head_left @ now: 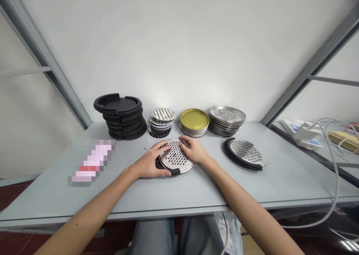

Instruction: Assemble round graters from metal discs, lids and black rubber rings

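Observation:
A round metal plate with slotted holes (176, 156) lies in a black rim holder (175, 171) on the table in front of me. My left hand (153, 161) grips its left side, thumb along the near black rim and fingers over the plate's upper left. At the upper right edge, my right hand (195, 150) has curled fingers pressing on the metal. To the right rests a similar slotted plate in a black holder (246, 154). Behind my hands stand a stack of small discs with raised points (162, 122), gold-coloured round lids (194, 119) and slotted metal plates (227, 116).
A tall stack of black rim holders (123, 116) stands at the back left. Before it lies a pixelated pink item (92, 163). Grey frame posts (311, 69) flank the table (134, 199). A white cable (335, 184) hangs at the right, near a side shelf holding boxes.

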The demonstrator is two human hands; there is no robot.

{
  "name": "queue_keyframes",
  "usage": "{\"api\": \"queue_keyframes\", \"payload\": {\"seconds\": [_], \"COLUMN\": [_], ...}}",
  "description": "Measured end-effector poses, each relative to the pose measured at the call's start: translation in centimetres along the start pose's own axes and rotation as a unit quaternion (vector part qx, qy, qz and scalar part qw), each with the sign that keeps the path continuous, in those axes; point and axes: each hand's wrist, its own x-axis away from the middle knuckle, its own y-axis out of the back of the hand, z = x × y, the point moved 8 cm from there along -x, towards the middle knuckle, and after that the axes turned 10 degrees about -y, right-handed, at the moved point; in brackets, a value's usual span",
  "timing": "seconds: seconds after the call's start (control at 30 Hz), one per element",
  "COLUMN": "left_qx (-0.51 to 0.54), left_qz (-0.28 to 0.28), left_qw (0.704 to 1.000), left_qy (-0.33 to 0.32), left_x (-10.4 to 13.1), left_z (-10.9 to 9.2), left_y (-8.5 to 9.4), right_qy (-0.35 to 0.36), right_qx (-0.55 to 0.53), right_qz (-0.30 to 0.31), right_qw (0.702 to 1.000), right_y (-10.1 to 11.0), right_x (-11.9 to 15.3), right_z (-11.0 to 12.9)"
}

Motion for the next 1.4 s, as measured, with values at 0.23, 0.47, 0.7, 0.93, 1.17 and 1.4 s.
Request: {"api": "queue_keyframes", "payload": {"seconds": [0.23, 0.47, 0.7, 0.93, 1.17, 1.4], "left_qx": [-0.034, -0.015, 0.031, 0.07, 0.035, -0.013], "left_qz": [0.019, 0.018, -0.024, -0.026, -0.026, -0.016], "left_qw": [0.999, 0.998, 0.998, 0.996, 0.998, 0.999], "left_qy": [0.015, 0.051, 0.05, 0.049, 0.044, 0.048], "left_x": [0.4, 1.2, 0.9, 0.7, 0.6, 1.1], "left_z": [0.5, 2.1, 2.2, 1.9, 1.9, 2.7], "left_y": [1.4, 1.9, 1.6, 1.3, 1.6, 2.4], "right_qy": [0.009, -0.024, -0.023, -0.006, 0.03, 0.084], "right_qx": [-0.01, -0.025, -0.092, -0.157, -0.142, -0.066], "right_qz": [-0.038, -0.048, -0.023, 0.043, 0.088, 0.14], "right_qw": [0.999, 0.998, 0.995, 0.987, 0.986, 0.984], "right_y": [1.0, 2.1, 1.5, 0.2, -0.5, 0.7], "right_x": [-0.3, -0.3, -0.2, 0.1, 0.1, 0.9], "right_z": [-0.1, -0.7, -0.5, 0.4, 0.6, 0.5]}}
